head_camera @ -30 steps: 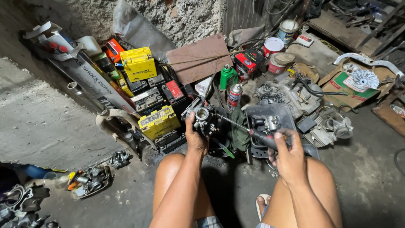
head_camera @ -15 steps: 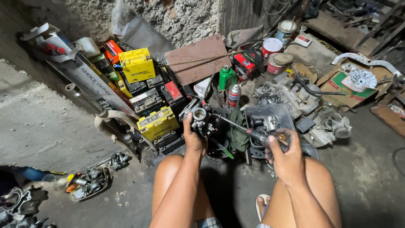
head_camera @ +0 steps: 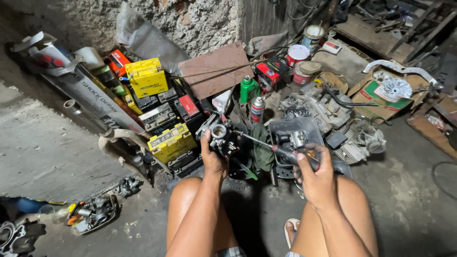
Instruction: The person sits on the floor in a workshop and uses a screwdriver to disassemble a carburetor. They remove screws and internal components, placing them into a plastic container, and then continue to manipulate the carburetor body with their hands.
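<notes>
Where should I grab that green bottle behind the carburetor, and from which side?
Take the green bottle around its body just under the cap, coming from above. It stands upright, with a spray can close on its right and a red-and-black box behind, so the sides look crowded. The top seems free.

Rough plastered wall (head_camera: 200, 19) running along the back, crumbling in patches. Bare concrete floor (head_camera: 43, 152) lying grey and oil-stained, darkening toward the right. Corrugated metal sheet (head_camera: 266, 16) standing beside the wall. Rusty flat panel (head_camera: 214, 69) leaning against the base. Dim light falling from above, leaving the corners shadowed.
</notes>
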